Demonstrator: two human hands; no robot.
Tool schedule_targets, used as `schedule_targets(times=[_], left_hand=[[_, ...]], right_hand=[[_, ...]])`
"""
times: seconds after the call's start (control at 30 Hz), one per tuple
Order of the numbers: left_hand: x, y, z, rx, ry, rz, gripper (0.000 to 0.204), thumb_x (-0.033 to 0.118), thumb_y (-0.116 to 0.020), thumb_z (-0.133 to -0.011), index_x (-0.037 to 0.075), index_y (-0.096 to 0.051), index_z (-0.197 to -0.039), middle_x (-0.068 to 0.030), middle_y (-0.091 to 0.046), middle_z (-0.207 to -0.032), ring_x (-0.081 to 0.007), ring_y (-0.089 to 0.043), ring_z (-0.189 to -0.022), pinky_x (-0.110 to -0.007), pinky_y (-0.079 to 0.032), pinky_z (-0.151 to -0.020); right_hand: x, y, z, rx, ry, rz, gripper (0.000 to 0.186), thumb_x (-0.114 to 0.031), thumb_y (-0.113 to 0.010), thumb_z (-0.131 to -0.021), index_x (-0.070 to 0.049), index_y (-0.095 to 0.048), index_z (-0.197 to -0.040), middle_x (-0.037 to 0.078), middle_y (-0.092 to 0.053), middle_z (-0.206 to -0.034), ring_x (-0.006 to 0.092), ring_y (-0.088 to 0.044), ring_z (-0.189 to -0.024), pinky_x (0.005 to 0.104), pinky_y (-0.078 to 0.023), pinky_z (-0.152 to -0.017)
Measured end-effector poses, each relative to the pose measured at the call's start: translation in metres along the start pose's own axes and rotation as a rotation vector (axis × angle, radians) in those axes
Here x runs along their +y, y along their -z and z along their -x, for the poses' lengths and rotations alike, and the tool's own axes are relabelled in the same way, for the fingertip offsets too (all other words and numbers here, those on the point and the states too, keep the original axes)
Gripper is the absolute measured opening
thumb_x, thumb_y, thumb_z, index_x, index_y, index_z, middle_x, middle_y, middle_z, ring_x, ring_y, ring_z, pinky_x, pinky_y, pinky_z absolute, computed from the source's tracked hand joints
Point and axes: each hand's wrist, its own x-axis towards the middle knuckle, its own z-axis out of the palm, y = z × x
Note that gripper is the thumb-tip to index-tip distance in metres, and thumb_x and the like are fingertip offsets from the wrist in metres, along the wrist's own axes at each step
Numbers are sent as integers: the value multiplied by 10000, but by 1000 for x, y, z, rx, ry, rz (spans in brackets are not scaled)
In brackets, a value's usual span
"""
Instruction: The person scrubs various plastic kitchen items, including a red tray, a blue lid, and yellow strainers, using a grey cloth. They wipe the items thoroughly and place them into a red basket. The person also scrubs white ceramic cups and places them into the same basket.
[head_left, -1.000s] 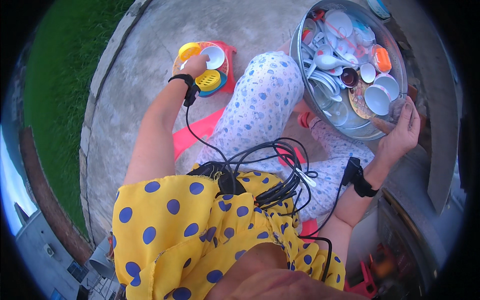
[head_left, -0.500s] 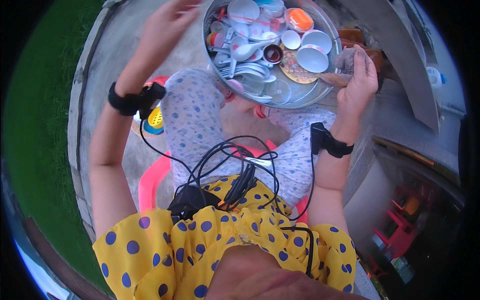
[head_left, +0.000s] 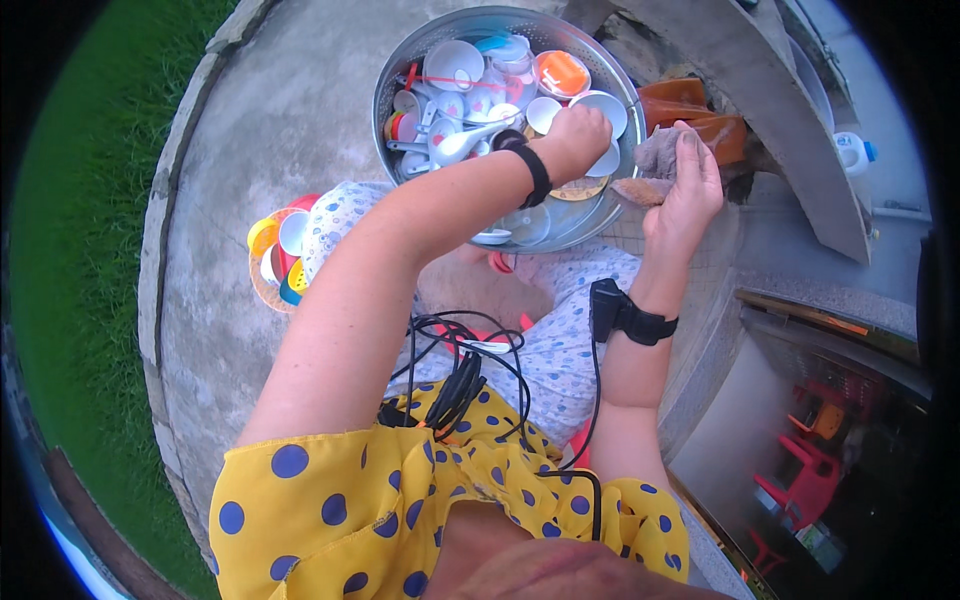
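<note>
A large round metal basin holds a pile of dishes. My left hand reaches across into it, with curled fingers closed at the rim of a white bowl; the fingertips are partly hidden. Just behind that hand is another white bowl. My right hand, at the basin's right edge, is closed around a greyish-mauve cloth. White spoons, a larger white bowl and an orange item in a clear tub lie in the basin. A round patterned board shows under my left wrist.
Beside my left knee, a basket holds coloured dishes, including a yellow cup. Black cables lie looped on my lap. A brown object and a slanting grey slab stand right of the basin. A white jug is farther right.
My left hand has swung from the left of the basin to the right, onto the white bowl. My right hand still holds the cloth. The basin now appears lower and farther left in view.
</note>
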Motion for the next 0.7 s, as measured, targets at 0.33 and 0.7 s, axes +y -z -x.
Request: schedule_targets(times=[0.33, 0.7], left_hand=[[-22, 60, 28, -241, 269, 399, 185, 119, -576, -847, -12, -705, -849, -247, -655, -960, -377, -684, -913, -434, -572, -716], [-22, 120, 115, -324, 495, 1542, 359, 109, -565, -823, -128, -558, -1091, -163, -627, -1048, -232, -687, -879, -317, -599, -739]], right_hand=[[-2, 2, 3, -88, 61, 3, 239, -186, -648, -962, -6, -669, -1118, 64, -686, -1015, 130, -644, -915, 270, -549, -796], [11, -32, 47, -616, 910, 660, 322, -57, -729, -777, -77, -697, -1097, 81, -587, -1014, 288, -523, -951, 393, -461, -840]])
